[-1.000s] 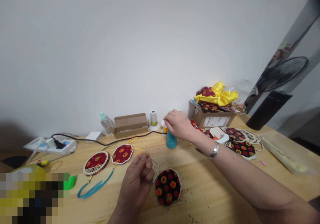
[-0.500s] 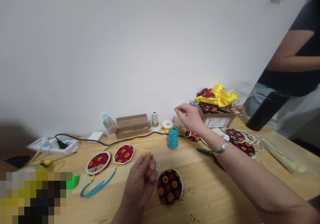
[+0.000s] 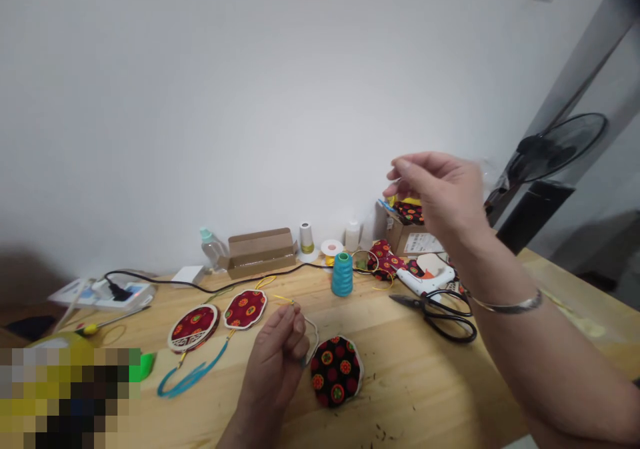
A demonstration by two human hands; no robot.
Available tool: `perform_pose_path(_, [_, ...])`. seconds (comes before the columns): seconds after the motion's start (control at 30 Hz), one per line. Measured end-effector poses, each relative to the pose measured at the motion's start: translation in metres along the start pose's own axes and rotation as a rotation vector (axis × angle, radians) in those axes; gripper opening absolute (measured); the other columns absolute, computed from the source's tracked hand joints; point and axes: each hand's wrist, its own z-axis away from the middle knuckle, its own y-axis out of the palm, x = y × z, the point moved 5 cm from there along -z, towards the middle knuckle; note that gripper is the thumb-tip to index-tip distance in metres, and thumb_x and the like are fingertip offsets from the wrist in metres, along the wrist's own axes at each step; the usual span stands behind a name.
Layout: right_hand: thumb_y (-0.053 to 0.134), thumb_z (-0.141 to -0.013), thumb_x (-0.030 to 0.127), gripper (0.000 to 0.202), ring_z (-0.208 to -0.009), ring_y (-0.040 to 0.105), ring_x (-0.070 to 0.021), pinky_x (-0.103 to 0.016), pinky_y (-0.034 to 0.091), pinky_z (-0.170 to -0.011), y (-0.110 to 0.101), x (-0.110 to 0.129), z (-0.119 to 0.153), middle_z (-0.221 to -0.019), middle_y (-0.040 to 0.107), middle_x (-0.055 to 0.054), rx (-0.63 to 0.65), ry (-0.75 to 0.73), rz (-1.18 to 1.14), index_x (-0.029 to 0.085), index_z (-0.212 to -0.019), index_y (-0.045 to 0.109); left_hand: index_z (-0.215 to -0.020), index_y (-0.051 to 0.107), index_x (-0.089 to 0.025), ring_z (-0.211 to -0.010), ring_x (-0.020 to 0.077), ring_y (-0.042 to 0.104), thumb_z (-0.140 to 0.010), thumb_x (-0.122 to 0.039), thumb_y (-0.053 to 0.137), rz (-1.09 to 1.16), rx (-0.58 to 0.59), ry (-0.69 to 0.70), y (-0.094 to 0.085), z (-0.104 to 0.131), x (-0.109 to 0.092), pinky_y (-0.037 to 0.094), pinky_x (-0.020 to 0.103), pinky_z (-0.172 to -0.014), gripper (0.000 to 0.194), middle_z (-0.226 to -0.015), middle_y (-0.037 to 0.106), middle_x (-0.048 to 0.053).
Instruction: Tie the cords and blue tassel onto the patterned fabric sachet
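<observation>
My left hand is closed in a pinch low over the table, a short end of yellow cord sticking out past its fingertips. Part of a pale ring-shaped frame shows behind its fingers. Just right of it lies a scalloped black fabric piece with red and orange flower dots and a pale rim. My right hand is raised high before the wall, thumb and fingers pinched together; anything between them is too fine to see. Below it lie black-handled scissors and a white glue gun.
Two red fabric ornaments, one round and one scalloped, lie at left with a blue tassel. Behind stand a teal thread cone, an open cardboard box and a carton of fabric. A black cable crosses the table.
My right hand has risen and moved right, uncovering the scissors and glue gun. My left hand stays nearly in place. The person at the right is out of view, and a fan shows there.
</observation>
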Motion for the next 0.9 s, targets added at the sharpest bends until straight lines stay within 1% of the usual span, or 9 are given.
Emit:
perform_pose_path(0.2, [0.061,-0.079,0.021,0.006,-0.065,0.065,-0.0146,-0.03,0.053,-0.06,-0.017,0.057,0.02,-0.072,0.063,-0.002,-0.02,-0.257,-0.008,0.018,-0.08,0.067,-0.074,0.061,-0.009,-0.039,-0.0018,0.023,-0.063,-0.024,0.076,-0.031,-0.032,-0.004,-0.003,-0.006,0.002,0.021,0.011,-0.034,0.023,-0.057,0.048,-0.005])
perform_pose_path(0.33, [0.056,-0.082,0.016,0.017,-0.072,0.065,-0.0146,-0.031,0.054,-0.067,-0.029,0.065,0.042,-0.082,0.065,-0.001,0.056,-0.323,0.095,0.026,-0.09,0.067,-0.072,0.061,-0.009,-0.038,-0.0016,0.025,-0.062,-0.022,0.076,-0.06,-0.073,-0.006,-0.005,-0.007,0.001,0.02,0.011,-0.034,0.022,-0.056,0.05,-0.004])
perform_pose_path(0.37, [0.054,-0.082,0.015,0.021,-0.072,0.065,-0.0144,-0.029,0.053,-0.066,-0.029,0.06,0.048,-0.083,0.066,-0.001,0.176,-0.316,0.161,0.027,-0.094,0.067,-0.072,0.061,-0.009,-0.038,-0.0015,0.025,-0.061,-0.022,0.076,-0.074,-0.09,-0.006,-0.006,-0.007,0.002,0.02,0.011,-0.034,0.023,-0.056,0.05,-0.004])
perform_pose_path(0.47, [0.06,-0.072,0.012,0.033,-0.075,0.065,-0.0162,-0.025,0.051,-0.063,-0.012,0.011,0.086,-0.089,0.069,-0.002,0.994,-0.152,0.509,0.03,-0.099,0.066,-0.074,0.062,-0.008,-0.039,-0.0012,0.027,-0.06,-0.023,0.077,-0.124,-0.106,-0.002,-0.007,-0.006,0.004,0.019,0.011,-0.034,0.026,-0.054,0.051,-0.004])
perform_pose_path(0.5, [0.063,-0.067,0.011,0.038,-0.074,0.065,-0.0175,-0.025,0.049,-0.061,-0.011,-0.007,0.098,-0.088,0.069,-0.002,1.142,-0.104,0.6,0.029,-0.1,0.066,-0.073,0.062,-0.008,-0.038,-0.0013,0.027,-0.06,-0.024,0.077,-0.144,-0.101,-0.001,-0.007,-0.005,0.006,0.019,0.011,-0.034,0.026,-0.054,0.051,-0.003])
perform_pose_path(0.53, [0.061,-0.065,0.008,0.037,-0.071,0.065,-0.0189,-0.027,0.047,-0.059,-0.011,-0.023,0.104,-0.083,0.069,-0.004,1.146,-0.084,0.713,0.026,-0.097,0.067,-0.073,0.062,-0.008,-0.038,-0.0013,0.026,-0.061,-0.025,0.076,-0.166,-0.087,0.004,-0.006,-0.004,0.007,0.018,0.012,-0.035,0.025,-0.054,0.052,-0.003])
perform_pose_path(0.63, [0.055,-0.071,0.008,0.021,-0.065,0.062,-0.0201,-0.03,0.042,-0.057,0.003,-0.057,0.114,-0.073,0.067,-0.008,0.941,-0.042,0.92,0.019,-0.081,0.069,-0.071,0.062,-0.009,-0.037,-0.0011,0.026,-0.064,-0.026,0.073,-0.238,-0.072,0.014,-0.005,-0.002,0.012,0.018,0.013,-0.035,0.021,-0.054,0.052,-0.004])
perform_pose_path(0.73, [0.053,-0.081,0.023,0.016,-0.064,0.059,-0.0148,-0.026,0.042,-0.059,0.039,-0.071,0.13,-0.075,0.067,-0.003,0.916,0.063,0.561,0.021,-0.084,0.069,-0.07,0.062,-0.011,-0.037,0.0,0.028,-0.068,-0.027,0.07,-0.317,-0.048,0.006,-0.001,0.001,0.016,0.019,0.014,-0.036,0.018,-0.054,0.053,-0.004])
perform_pose_path(0.9, [0.063,-0.073,0.026,0.024,-0.065,0.055,-0.0136,-0.027,0.043,-0.062,0.071,-0.104,0.145,-0.076,0.066,-0.004,0.795,0.404,0.162,0.015,-0.094,0.069,-0.062,0.06,-0.012,-0.038,0.0019,0.033,-0.072,-0.031,0.066,-0.5,-0.032,0.037,0.002,0.004,0.018,0.022,0.017,-0.038,0.022,-0.053,0.054,-0.002])
